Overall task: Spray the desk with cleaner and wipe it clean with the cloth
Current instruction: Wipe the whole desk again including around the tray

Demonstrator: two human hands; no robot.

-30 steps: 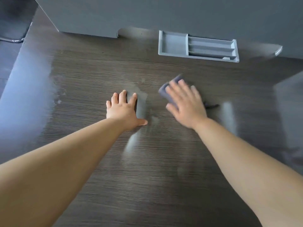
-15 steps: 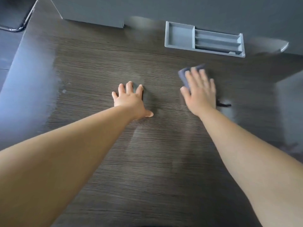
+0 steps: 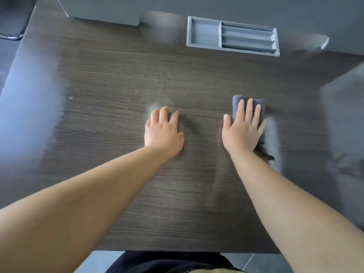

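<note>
A dark wood-grain table (image 3: 118, 85) fills the head view, backed at 12 o'clock by a plain grey panel (image 3: 216, 6). A grey compartment tray (image 3: 204, 32) lies against that panel at about 1 o'clock, with one square bay at its left and three long slots at its right. At 10 o'clock, off the table's corner, a dark object with a chrome edge (image 3: 11, 26) shows. Dark clothing (image 3: 167, 261) and floor tiles show past the near table edge at 6 o'clock.

The cloth (image 3: 237, 100), dark blue-grey and folded, lies flat on the table right of centre, at about 2 o'clock from the frame's middle. The right hand (image 3: 243, 129) presses on it, palm down, fingers straight and close together, thumb out toward 9 o'clock. The cloth's far edge shows beyond the fingertips at 12 o'clock, and a dark corner pokes out beside the wrist at about 5 o'clock. Its long axis therefore runs near to far, roughly 12 to 6, in line with the hand.

A pale wet streak (image 3: 274, 142) lies just beside the cloth at its 3 o'clock side.

The left hand (image 3: 163, 131) rests flat on the bare table at 9 o'clock from the cloth, apart from it, fingers relaxed and holding nothing.
</note>
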